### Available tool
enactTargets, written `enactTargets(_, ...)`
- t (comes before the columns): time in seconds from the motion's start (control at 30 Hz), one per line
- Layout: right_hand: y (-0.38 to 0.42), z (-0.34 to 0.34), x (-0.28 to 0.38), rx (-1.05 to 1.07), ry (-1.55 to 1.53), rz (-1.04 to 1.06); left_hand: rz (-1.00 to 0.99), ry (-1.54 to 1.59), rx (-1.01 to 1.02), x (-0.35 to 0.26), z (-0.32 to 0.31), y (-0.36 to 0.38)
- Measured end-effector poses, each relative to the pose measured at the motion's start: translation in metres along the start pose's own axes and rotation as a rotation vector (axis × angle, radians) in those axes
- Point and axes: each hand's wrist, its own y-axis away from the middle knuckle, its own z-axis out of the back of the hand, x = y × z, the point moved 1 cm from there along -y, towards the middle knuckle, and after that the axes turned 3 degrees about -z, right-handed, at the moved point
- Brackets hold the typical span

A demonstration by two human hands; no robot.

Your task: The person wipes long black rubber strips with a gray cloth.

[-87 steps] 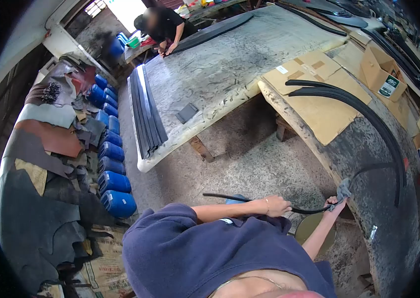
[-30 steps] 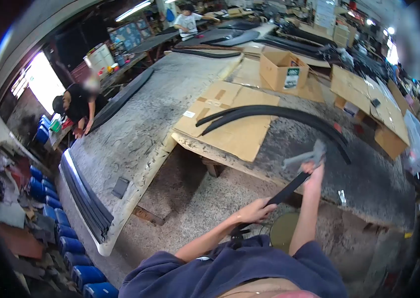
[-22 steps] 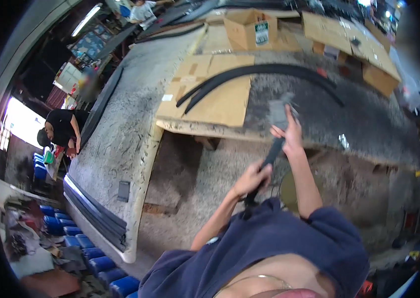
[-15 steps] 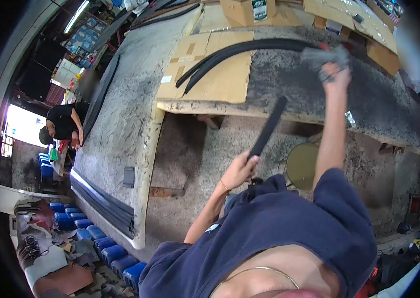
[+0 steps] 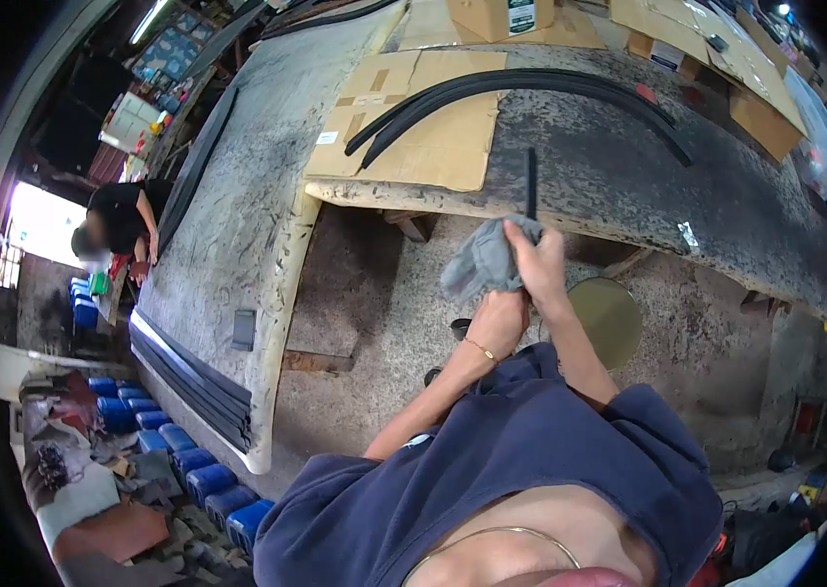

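Note:
A black strip (image 5: 531,181) points up from my two hands toward the table edge. My left hand (image 5: 498,321) is closed around its lower part, close to my body. Just above it, my right hand (image 5: 541,266) is wrapped on a grey cloth (image 5: 485,259), which is pressed round the strip and hangs off to the left. The two hands almost touch, and the strip between them is hidden. Beyond them, several long black strips (image 5: 521,82) lie in a curved bundle across the table, their left ends on a flat cardboard sheet (image 5: 460,147).
The dark-stained table (image 5: 609,210) spans the front and joins a longer one (image 5: 227,254) at left. More black strips (image 5: 188,377) lie on its near end. A round stool (image 5: 604,323) stands below. Blue jerrycans (image 5: 208,481) line the floor. A co-worker (image 5: 120,220) bends over the far left side.
My right hand came back from the far right of the table with the grey cloth and closed it on the strip beside my left hand. The strip now stands more upright.

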Motion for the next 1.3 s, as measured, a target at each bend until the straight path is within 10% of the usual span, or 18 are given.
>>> enactTargets(0.6,-0.129,0.031,0.028,-0.17,-0.536,-0.161,0.172,0.02,0.041,-0.034,0.025,0.027)
enactTargets(0.67,-0.17,0.073,0.002,0.233,-0.917,-0.035,0.195,0.213,0.032,-0.01,0.01,0.037)
enactTargets(0.9,-0.043,0.037,-0.001,0.436,-0.391,-0.344,0.263,0.797,-0.145,0.003,0.039,0.017)
enactTargets(0.97,0.013,-0.013,0.014,0.679,-0.717,-0.174,0.323,0.889,-0.19,-0.001,0.038,0.011)
enactTargets(1.3,-0.048,-0.018,0.072,0.263,-0.672,-0.291,0.242,0.752,-0.065,-0.02,0.036,0.014)
